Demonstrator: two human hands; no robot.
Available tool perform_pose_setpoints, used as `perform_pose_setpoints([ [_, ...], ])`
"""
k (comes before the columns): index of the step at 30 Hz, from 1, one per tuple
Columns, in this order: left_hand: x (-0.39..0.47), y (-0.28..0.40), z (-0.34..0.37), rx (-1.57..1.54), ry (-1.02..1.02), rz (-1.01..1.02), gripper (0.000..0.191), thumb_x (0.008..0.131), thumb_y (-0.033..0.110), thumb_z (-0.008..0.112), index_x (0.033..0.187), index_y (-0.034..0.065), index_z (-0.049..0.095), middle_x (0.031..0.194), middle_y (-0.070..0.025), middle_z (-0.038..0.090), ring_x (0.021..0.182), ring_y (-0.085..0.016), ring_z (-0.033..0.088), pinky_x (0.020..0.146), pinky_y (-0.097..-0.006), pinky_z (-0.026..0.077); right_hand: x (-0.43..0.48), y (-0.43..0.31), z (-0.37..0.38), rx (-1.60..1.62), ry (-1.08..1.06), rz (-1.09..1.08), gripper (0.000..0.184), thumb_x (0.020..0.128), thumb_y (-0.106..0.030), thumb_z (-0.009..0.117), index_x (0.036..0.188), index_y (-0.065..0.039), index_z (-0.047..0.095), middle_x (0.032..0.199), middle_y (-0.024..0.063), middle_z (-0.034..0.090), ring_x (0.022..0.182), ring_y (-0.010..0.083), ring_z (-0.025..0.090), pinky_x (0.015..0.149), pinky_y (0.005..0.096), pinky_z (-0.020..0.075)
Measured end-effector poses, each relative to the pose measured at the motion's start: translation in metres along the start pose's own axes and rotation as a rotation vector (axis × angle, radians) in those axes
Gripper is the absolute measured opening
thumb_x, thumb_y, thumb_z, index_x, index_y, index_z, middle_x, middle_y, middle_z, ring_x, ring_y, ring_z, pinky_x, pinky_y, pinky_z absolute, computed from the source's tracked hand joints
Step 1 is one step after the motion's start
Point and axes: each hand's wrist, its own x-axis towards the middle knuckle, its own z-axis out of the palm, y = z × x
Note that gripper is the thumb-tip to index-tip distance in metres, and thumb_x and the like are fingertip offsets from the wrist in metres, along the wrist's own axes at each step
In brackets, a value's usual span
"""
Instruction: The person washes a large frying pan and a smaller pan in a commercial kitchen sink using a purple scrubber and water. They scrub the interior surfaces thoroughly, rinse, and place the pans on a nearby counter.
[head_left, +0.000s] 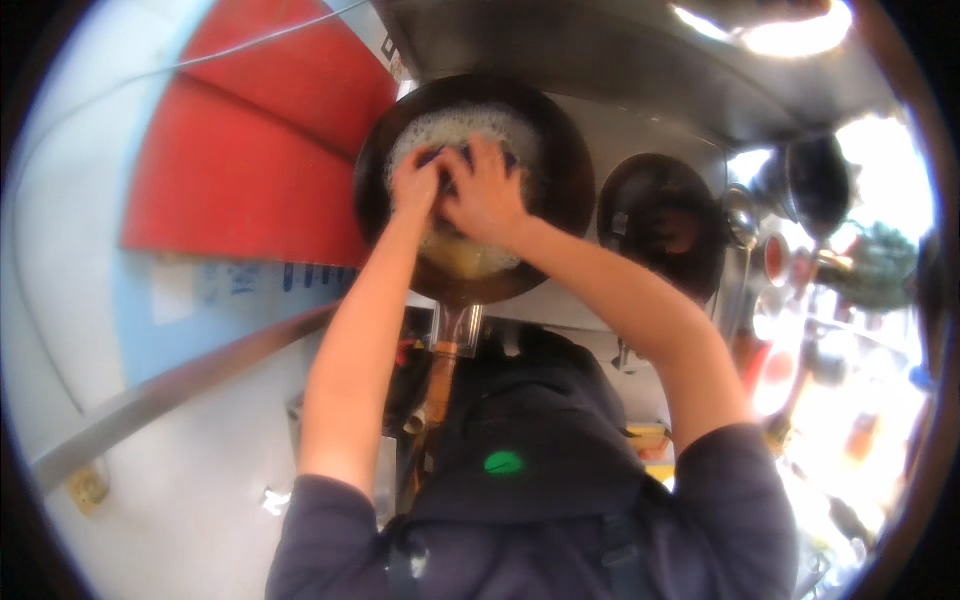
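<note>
Both hands are inside a large dark wok (570, 165), whose wooden handle (441, 379) points towards my body. Foamy, sudsy liquid (465, 120) lies in it, yellowish at the near side. My left hand (417, 180) and my right hand (484, 187) are side by side, almost touching, over a dark blue or purple item (466, 156). Fingers cover most of that item, so its kind and my exact hold on it cannot be told.
A second dark pan (660, 225) sits right of the wok. Red panels (247, 165) stand on the left, above a rail (187, 386). A ladle (741, 225) and a black pot or pan (817, 184) are farther right. A metal surface (600, 60) rises behind.
</note>
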Motion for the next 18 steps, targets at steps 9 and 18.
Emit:
perform_pose_setpoints([
  [9, -0.098, 0.01, -0.026, -0.53, 0.169, -0.46, 0.067, 0.1, 0.049, 0.059, 0.154, 0.0126, 0.043, 0.151, -0.0118, 0.05, 0.142, -0.031, 0.041, 0.115, -0.0636, 0.028, 0.026, 0.017, -0.004, 0.758, -0.139, 0.359, 0.041, 0.084, -0.016, 0.072, 0.124, -0.007, 0.068, 0.092, 0.0198, 0.074, 0.088, 0.0374, 0.072, 0.084, 0.0461, 0.0592],
  [18, -0.089, 0.021, -0.007, -0.873, -0.256, -0.362, 0.082, 0.092, 0.072, 0.056, 0.149, 0.0137, 0.047, 0.146, -0.0103, 0.055, 0.133, -0.029, 0.053, 0.114, -0.048, 0.041, 0.013, -0.008, -0.056, 1.921, -0.459, 0.888, 0.034, 0.1, -0.035, 0.064, 0.12, -0.008, 0.066, 0.112, 0.0102, 0.072, 0.096, 0.0242, 0.071, 0.09, 0.0431, 0.0597],
])
